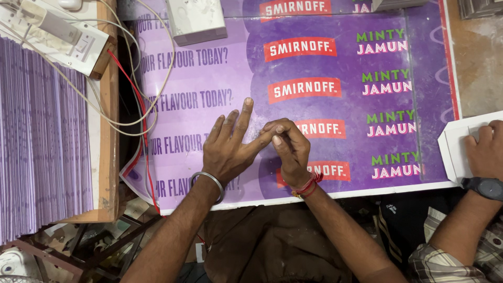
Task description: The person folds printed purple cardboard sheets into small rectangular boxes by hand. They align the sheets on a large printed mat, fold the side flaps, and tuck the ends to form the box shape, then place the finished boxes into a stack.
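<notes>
My left hand rests on a large purple printed sheet with its fingers spread; a metal bangle sits on that wrist. My right hand, with red thread around the wrist, has its fingers curled and pinches at the tip of my left index finger. Whether anything small lies between the fingertips I cannot tell.
A thick stack of purple sheets stands on a wooden board at the left. White switch boxes with white and red wires lie at the top left; another white box sits above. At the right, another person's hand with a dark watch presses a white card.
</notes>
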